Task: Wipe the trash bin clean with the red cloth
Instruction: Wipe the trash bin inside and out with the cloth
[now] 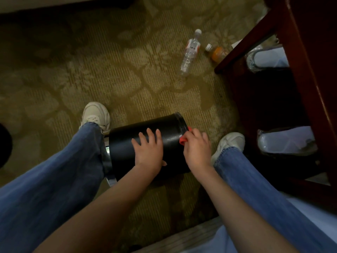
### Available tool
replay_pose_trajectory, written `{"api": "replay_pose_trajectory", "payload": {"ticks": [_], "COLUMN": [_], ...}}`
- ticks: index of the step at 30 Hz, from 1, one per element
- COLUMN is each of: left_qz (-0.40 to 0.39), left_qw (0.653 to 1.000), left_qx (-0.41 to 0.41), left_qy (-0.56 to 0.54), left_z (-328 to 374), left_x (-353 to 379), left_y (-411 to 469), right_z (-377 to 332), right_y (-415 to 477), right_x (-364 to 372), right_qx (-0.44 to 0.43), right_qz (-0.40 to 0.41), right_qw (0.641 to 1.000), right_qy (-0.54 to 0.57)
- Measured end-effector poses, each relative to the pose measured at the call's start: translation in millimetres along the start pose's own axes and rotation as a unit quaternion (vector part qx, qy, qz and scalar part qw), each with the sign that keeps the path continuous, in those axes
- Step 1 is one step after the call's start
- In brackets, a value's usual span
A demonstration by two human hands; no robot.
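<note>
Closest to me are my two bare forearms, reaching down between my knees in blue jeans [54, 170]. My left hand [148, 149] lies flat on the upper side of the black trash bin [125, 143], its fingers [150, 133] straight and spread, pressing on the bin and not curled round anything. My right hand [196, 148] is just beside it, at the bin's right end. There my fingers are curled tight round the red cloth [183, 140]. The cloth is bunched up, with only small bits of red showing past my knuckles, and it touches the bin's edge.

The bin lies on its side on the carpet [91, 79] between my feet. A shiny metal ring [109, 172] runs round its left end, next to my left leg. I cannot tell which end is the open one.

A pale sneaker [95, 115] sits just beyond the bin on the left, and the other sneaker [230, 143] is on the right, near my right hand.

Farther off on the patterned olive carpet lies a clear plastic bottle [189, 53] with a white cap. Near it is a small orange bottle [217, 52], close to the leg of a dark red wooden piece of furniture [306, 70] on the right.
</note>
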State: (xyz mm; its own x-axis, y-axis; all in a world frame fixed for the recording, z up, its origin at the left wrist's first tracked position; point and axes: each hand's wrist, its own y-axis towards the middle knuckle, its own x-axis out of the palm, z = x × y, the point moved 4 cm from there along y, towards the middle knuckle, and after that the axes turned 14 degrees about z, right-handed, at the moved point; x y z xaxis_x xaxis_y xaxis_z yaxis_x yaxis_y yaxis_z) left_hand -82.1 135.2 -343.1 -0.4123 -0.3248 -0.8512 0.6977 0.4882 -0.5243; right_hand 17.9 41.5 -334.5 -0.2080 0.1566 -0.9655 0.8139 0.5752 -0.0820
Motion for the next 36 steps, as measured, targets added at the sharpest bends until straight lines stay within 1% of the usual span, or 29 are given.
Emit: {"api": "replay_pose_trajectory", "payload": {"ticks": [3, 7, 9, 10, 12, 14, 18, 20, 26, 28, 30, 32, 34, 36], "left_qz": [0.003, -0.003, -0.005, -0.008, -0.005, 0.000, 0.012, 0.023, 0.028, 0.024, 0.022, 0.028, 0.024, 0.020], "left_qw": [1.000, 1.000, 1.000, 1.000, 1.000, 1.000, 0.999, 0.999, 0.999, 0.999, 1.000, 0.999, 1.000, 1.000], "left_qx": [0.004, 0.002, 0.000, 0.003, 0.012, 0.018, 0.020, 0.019, 0.019, 0.019, 0.018, 0.017, 0.016, 0.019], "left_qy": [0.006, 0.008, 0.005, 0.006, 0.014, 0.019, 0.027, 0.024, 0.008, 0.009, 0.007, 0.005, 0.006, 0.014], "left_z": [0.6, 0.8, -2.3, -1.5, 1.7, 4.7, 4.3, 4.1, 2.5, 3.2, 2.9, 1.8, 2.1, 5.1], "left_x": [-0.1, 0.7, -2.2, -2.7, -1.7, 0.1, -1.2, 1.6, 6.8, 8.1, 8.7, 8.5, 7.9, 9.8], "left_y": [-2.2, -0.1, 6.1, 5.7, -0.3, -7.2, -9.7, -9.1, -8.9, -9.7, -10.8, -7.7, -7.4, -11.0], "right_z": [-13.4, -31.5, -33.1, -30.9, -23.2, -11.6, 7.7, 10.3, -10.2, -20.7, -30.2, -36.0, -34.3, -27.1], "right_y": [25.9, 72.6, 79.6, 76.2, 57.4, 27.3, -28.8, -32.2, 11.2, 38.1, 62.8, 78.9, 79.4, 62.4], "right_x": [5.7, 21.3, 27.7, 26.7, 19.2, 6.6, -4.8, -5.0, 1.2, 10.7, 21.2, 29.5, 31.7, 24.6], "right_qx": [0.029, 0.041, 0.028, 0.021, 0.008, 0.010, 0.034, 0.036, 0.045, 0.043, 0.045, 0.043, 0.035, 0.018], "right_qz": [-0.001, -0.070, -0.074, -0.070, -0.035, -0.010, -0.030, -0.016, 0.001, -0.018, -0.061, -0.086, -0.094, -0.068], "right_qw": [1.000, 0.996, 0.995, 0.996, 0.999, 1.000, 0.999, 0.999, 0.999, 0.999, 0.996, 0.993, 0.993, 0.996], "right_qy": [-0.006, -0.048, -0.052, -0.049, -0.019, 0.005, 0.001, 0.003, -0.002, -0.027, -0.052, -0.063, -0.066, -0.056]}}
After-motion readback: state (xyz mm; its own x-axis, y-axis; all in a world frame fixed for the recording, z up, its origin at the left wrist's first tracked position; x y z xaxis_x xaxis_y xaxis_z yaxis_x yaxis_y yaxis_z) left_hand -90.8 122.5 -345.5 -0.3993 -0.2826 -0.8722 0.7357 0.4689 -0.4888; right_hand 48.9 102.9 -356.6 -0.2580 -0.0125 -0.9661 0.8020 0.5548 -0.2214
